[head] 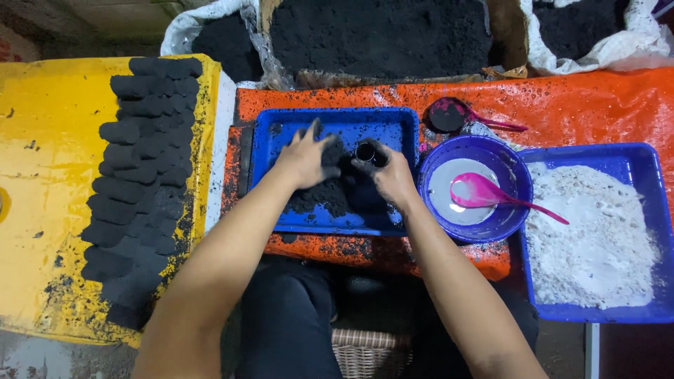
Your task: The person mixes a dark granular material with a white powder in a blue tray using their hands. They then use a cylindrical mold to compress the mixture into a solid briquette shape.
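Observation:
A blue tray [393, 126] on an orange-covered bench holds a heap of black powder [330, 193]. My left hand [303, 158] lies spread on the heap, fingers blackened. My right hand [392, 175] grips a short black tube mould [366, 151] upright over the powder, its open end facing up. Both forearms reach in from the bottom of the view.
Rows of pressed black briquettes [144, 175] lie on a yellow surface at left. A purple bowl [498, 224] with white liquid and a pink spoon [491, 193] stands right of the tray. Further right a blue tray [653, 175] holds white powder. Sacks of black powder [379, 35] stand behind.

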